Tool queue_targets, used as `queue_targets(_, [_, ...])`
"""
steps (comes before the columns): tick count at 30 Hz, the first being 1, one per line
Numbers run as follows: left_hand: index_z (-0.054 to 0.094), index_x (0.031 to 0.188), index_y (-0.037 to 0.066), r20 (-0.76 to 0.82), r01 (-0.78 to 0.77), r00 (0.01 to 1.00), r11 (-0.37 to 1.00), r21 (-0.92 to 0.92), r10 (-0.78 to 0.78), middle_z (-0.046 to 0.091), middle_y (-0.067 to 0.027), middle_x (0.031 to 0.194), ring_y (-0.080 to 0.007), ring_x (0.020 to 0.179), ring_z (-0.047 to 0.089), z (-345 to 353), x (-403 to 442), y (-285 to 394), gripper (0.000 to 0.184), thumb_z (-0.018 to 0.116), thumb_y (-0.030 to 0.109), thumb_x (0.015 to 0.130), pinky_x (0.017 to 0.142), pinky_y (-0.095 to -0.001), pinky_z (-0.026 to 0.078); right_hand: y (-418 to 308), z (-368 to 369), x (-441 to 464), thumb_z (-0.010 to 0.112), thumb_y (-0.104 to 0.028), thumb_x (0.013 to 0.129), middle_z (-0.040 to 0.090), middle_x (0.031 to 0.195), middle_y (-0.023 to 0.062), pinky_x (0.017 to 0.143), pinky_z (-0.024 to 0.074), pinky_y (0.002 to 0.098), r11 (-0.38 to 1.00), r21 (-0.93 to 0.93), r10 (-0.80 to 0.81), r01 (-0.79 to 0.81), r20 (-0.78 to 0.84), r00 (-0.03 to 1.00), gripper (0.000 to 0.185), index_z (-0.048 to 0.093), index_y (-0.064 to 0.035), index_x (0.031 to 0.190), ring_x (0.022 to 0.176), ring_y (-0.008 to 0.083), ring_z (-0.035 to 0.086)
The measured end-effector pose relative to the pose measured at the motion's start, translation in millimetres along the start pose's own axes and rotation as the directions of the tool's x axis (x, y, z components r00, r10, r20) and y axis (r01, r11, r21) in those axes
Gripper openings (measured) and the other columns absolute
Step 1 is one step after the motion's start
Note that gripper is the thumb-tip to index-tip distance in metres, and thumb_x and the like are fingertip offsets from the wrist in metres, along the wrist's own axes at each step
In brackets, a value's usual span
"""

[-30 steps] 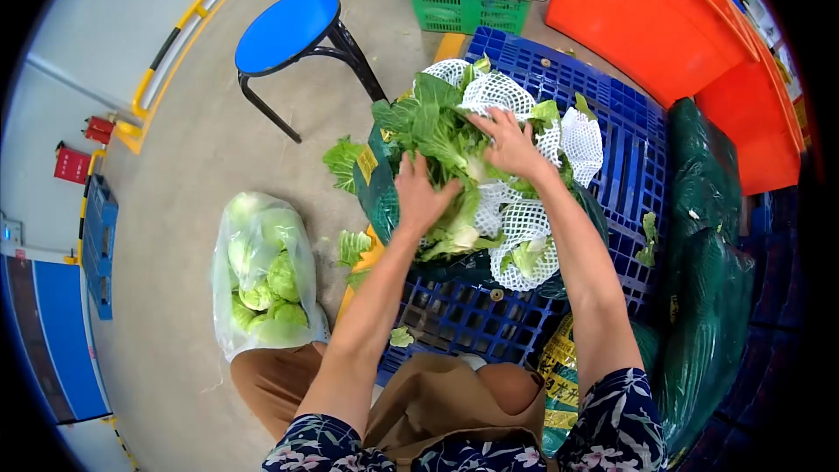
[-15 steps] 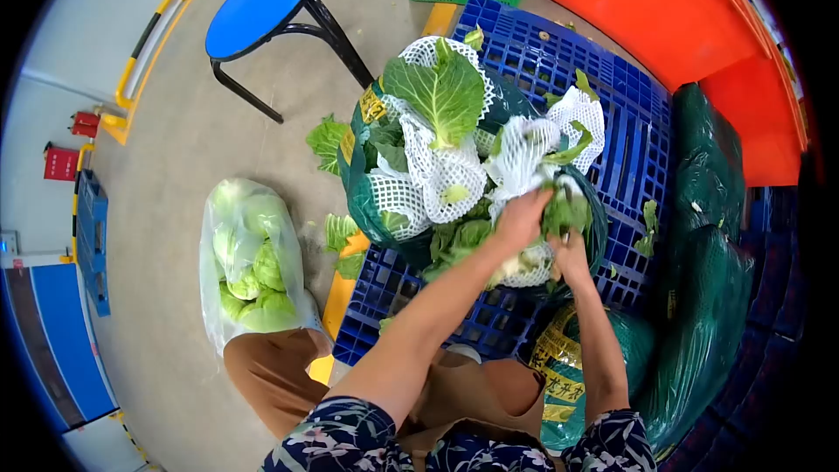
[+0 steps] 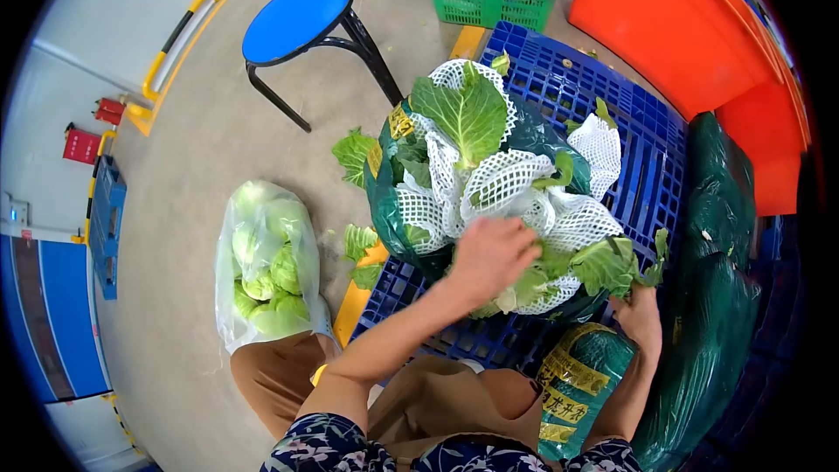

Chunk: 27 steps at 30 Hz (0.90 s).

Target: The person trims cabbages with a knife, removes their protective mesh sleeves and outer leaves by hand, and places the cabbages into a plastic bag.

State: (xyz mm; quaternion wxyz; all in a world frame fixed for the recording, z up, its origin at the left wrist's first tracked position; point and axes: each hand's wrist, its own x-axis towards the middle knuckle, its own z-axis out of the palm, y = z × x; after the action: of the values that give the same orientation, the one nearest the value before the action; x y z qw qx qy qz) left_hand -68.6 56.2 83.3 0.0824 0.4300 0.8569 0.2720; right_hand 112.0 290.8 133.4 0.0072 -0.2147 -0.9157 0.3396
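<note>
Leafy green vegetables (image 3: 533, 284) lay heaped in white foam-net sleeves (image 3: 507, 182), inside and over a dark green plastic bag (image 3: 384, 210) that gaped open on a blue plastic grid pallet (image 3: 651, 144). From my end of the feed, the clearest change was in the hands: half a second earlier they had worked together over one spot at the right of the heap, and now they were well apart.

I saw the left hand (image 3: 491, 258) over the near middle of the heap, half curled and smeared by motion. It was at the foam netting, but I could not tell whether it pinched any of it. The right hand (image 3: 641, 322) had gone out to the heap's right edge, just beside a broad, ragged green leaf (image 3: 607, 265). Leaf hid its fingertips, so I could not tell whether it gripped that leaf or merely touched it.

The netting bunched upright moments before now lay lower across the heap. I judged from this that the piece worked by both hands had been let go or laid down, and that handling had split between two places. A large veined green leaf (image 3: 463, 114) stayed on top, untouched. To the left, round pale-green heads (image 3: 284, 271) sat in a clear plastic bag (image 3: 225, 284) on the floor.
</note>
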Motion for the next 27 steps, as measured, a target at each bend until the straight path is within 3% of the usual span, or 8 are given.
queue_targets(4, [0.043,0.130,0.001,-0.649,0.277,0.688,0.944,-0.178,-0.324,0.061,-0.0183,0.110,-0.0338,0.101,0.058,-72.5,80.7,-90.1,0.074,0.078,0.033,0.072,0.091,-0.0414,0.044,-35.7,-20.4,14.2,0.060,-0.005,0.070,0.063,0.070,0.0189,0.063,0.0484,0.0434,0.717,-0.658,-0.044,0.230,0.286,0.957,0.013,0.063,0.0020,0.080,0.065,0.0388,0.061])
queue_targets(9, [0.045,0.129,0.007,-0.242,0.370,0.863,0.880,-0.296,-0.444,0.054,-0.0168,0.123,-0.0323,0.109,0.053,6.8,107.7,-176.2,0.067,0.073,0.033,0.074,0.100,-0.0603,0.024,-49.1,-54.6,16.1,0.055,-0.008,0.076,0.062,0.068,0.0169,0.062,0.0474,0.0461,0.590,-0.735,-0.110,0.335,0.337,0.935,0.009,0.063,-0.0047,0.072,0.067,0.0334,0.062])
queue_targets(12, [0.061,0.110,0.007,-0.354,-0.062,0.935,0.989,-0.134,0.010,0.063,-0.0127,0.093,-0.0276,0.088,0.056,17.8,70.1,-70.7,0.030,0.063,0.024,0.085,0.082,-0.0417,0.043,-50.1,-93.8,9.8,0.054,-0.002,0.075,0.062,0.072,0.0156,0.062,0.0476,0.0454,0.516,-0.856,0.029,0.039,0.063,0.998,0.007,0.060,-0.0029,0.077,0.068,0.0339,0.061])
queue_targets(16, [0.063,0.111,0.010,-0.345,-0.164,0.924,0.986,0.030,0.164,0.060,-0.0157,0.091,-0.0321,0.092,0.058,166.9,11.3,6.9,0.039,0.058,0.011,0.072,0.092,-0.0509,0.041,-38.7,-100.4,17.7,0.058,0.000,0.074,0.062,0.083,0.0174,0.061,0.0500,0.0426,0.432,-0.902,0.087,0.000,0.042,0.995,0.030,0.055,-0.0013,0.104,0.072,0.0330,0.063])
queue_targets(19, [0.064,0.106,0.008,0.184,-0.004,0.983,0.992,-0.125,0.027,0.062,-0.0167,0.104,-0.0375,0.103,0.057,169.1,50.2,29.4,0.036,0.055,0.005,0.071,0.083,-0.0485,0.046,-48.0,-26.2,55.4,0.059,-0.003,0.078,0.066,0.084,0.0169,0.060,0.0556,0.0400,0.482,-0.831,-0.030,0.278,0.302,0.953,0.052,0.043,0.0044,0.127,0.072,0.0324,0.068])
queue_targets(24, [0.058,0.118,0.006,0.013,-0.215,0.970,0.880,-0.424,0.244,0.052,-0.0163,0.126,-0.0374,0.122,0.045,117.0,26.5,2.0,0.048,0.067,0.020,0.073,0.094,-0.0453,0.041,46.9,37.8,113.5,0.052,-0.006,0.081,0.065,0.066,0.0139,0.052,0.0541,0.0375,0.598,-0.756,-0.113,0.268,0.251,0.961,0.037,0.053,0.0100,0.115,0.060,0.0274,0.067])
queue_targets(26, [0.057,0.117,0.008,-0.318,-0.100,0.921,0.654,-0.750,-0.224,0.051,-0.0137,0.126,-0.0302,0.127,0.041,79.1,5.0,12.9,0.041,0.066,0.027,0.082,0.105,-0.0505,0.028,33.2,84.4,96.9,0.055,-0.007,0.079,0.065,0.069,0.0140,0.053,0.0545,0.0349,0.573,-0.760,-0.195,0.307,0.237,0.952,0.019,0.062,0.0040,0.093,0.063,0.0254,0.067])
queue_targets(27, [0.057,0.117,0.009,-0.316,-0.157,0.944,0.721,-0.675,-0.091,0.051,-0.0123,0.128,-0.0298,0.129,0.040,76.1,11.9,19.9,0.039,0.064,0.027,0.084,0.106,-0.0501,0.027,35.5,95.2,89.0,0.058,-0.008,0.077,0.065,0.071,0.0130,0.055,0.0547,0.0334,0.557,-0.752,-0.234,0.352,0.265,0.935,0.019,0.064,0.0007,0.092,0.068,0.0236,0.067])
